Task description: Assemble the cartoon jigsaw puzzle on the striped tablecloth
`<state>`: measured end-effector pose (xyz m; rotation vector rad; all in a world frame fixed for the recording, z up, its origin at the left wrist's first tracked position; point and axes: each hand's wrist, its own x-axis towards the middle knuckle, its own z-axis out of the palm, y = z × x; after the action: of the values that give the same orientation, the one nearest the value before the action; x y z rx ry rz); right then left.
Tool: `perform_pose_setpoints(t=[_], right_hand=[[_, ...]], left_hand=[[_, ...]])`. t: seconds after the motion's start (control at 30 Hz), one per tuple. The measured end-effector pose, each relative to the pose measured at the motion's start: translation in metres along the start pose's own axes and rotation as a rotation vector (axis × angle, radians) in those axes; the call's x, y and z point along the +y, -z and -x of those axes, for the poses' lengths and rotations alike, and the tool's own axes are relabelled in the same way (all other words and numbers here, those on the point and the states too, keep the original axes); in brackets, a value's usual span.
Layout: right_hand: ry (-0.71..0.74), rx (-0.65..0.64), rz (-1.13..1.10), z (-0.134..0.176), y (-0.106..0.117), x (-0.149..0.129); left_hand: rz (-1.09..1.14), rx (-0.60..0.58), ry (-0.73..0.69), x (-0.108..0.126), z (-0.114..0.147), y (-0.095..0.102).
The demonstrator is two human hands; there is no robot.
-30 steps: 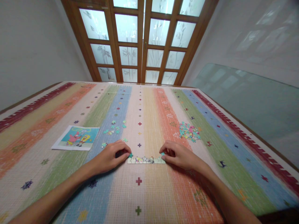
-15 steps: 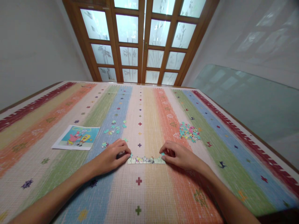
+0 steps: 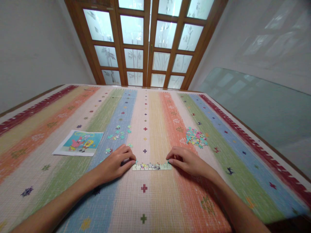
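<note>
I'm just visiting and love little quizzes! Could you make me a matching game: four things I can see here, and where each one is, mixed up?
Things
1. white paper sheet with a printed cartoon
2. heap of multicoloured jigsaw pieces
3. pale joined jigsaw strip
4. brown wooden doors with frosted panes

Places
A. between the bare left hand and bare right hand
B. right side, beyond the right hand
C. past the striped tablecloth's far edge
D. left of the left hand

Pairs: 1-D, 2-B, 3-A, 4-C

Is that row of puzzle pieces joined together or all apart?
Joined: the puzzle row makes one continuous strip with a straight near edge.
</note>
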<state>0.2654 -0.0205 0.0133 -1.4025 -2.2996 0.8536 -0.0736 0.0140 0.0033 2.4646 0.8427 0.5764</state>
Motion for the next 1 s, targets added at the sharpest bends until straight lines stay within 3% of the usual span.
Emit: perform_pose_setpoints(t=[1.0], right_hand=[[-0.007,-0.001,0.049,-0.0009,-0.0035,-0.0087]], left_hand=[[-0.002,-0.007,-0.014,-0.0014,0.0051,0.0009]])
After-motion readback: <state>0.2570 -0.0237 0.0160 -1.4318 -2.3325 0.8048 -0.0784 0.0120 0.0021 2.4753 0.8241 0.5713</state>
